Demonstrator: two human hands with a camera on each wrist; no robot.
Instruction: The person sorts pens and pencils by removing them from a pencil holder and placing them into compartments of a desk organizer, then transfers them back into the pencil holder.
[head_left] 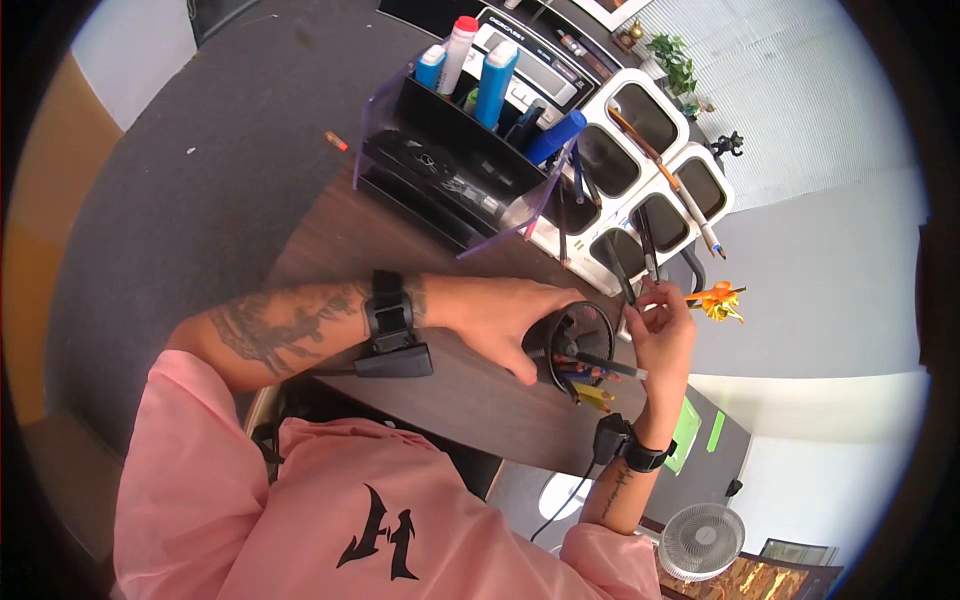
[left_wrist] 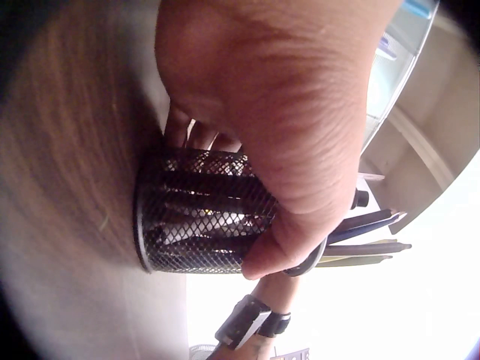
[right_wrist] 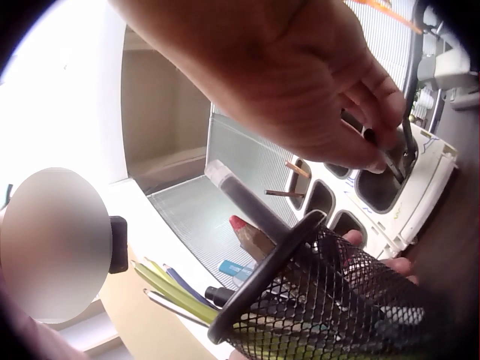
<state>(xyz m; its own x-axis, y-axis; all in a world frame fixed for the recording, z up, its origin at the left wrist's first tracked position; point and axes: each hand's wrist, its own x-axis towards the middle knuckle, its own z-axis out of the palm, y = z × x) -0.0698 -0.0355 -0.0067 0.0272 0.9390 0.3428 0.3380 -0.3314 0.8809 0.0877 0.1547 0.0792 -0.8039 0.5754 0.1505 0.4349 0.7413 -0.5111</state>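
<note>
The bench (head_left: 440,390) has a brown wood-grain top with a curved near edge, and a wide dark grey surface spreads out to the left, a small orange piece (head_left: 336,140) lying on it. A black mesh cup (left_wrist: 199,225) packed with pencils and pens sits at the bench in front of the person; whether its base rests fully on the top I cannot tell. The left hand (head_left: 500,320) is wrapped round the cup, thumb on one side and fingers on the other. The right hand (head_left: 662,335), just beyond the cup's mouth, pinches a slim dark pen (right_wrist: 391,163) between thumb and fingertips at a compartment of a white organizer (right_wrist: 424,184). Beside the organizer stands a black caddy (head_left: 420,110) with clear sides, filled with markers, and behind it lies a calculator (head_left: 535,70). A green plant (head_left: 668,62) stands past the organizer, near pale ribbed blinds (head_left: 800,110); an orange flower (head_left: 720,300) shows close to the right hand. Farther off are pale walls and a round white fan (head_left: 702,541).
</note>
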